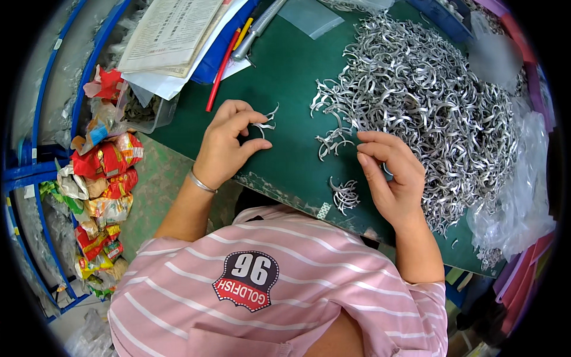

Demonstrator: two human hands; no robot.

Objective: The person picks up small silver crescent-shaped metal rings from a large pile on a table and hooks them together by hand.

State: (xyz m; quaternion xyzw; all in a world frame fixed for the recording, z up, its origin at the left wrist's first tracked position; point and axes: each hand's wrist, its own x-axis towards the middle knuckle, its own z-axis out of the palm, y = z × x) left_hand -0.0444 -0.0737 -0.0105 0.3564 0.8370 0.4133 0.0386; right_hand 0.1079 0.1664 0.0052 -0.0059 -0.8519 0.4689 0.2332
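Note:
My left hand point(223, 141) is over the left part of the green tabletop, a metal bangle at its wrist. Thin curved silvery metal pieces point(269, 124) show between its thumb and index finger. Beside the big heap, my right hand point(392, 178) has its thumb and fingers drawn together. A small glint shows inside it, too small to name. The heap of curved metal pieces point(428, 113) spreads over the right side. A few loose pieces point(334, 141) lie between my hands, and a small bunch of pieces point(344, 195) rests near the table's front edge.
Printed papers point(169, 35), a red pencil point(223, 71) and a grey-handled tool point(257, 30) lie at the back left. A clear plastic container point(165, 113) stands at the left edge. Plastic bags point(514, 190) edge the heap. Colourful wrappers point(107, 202) hang by the blue rack.

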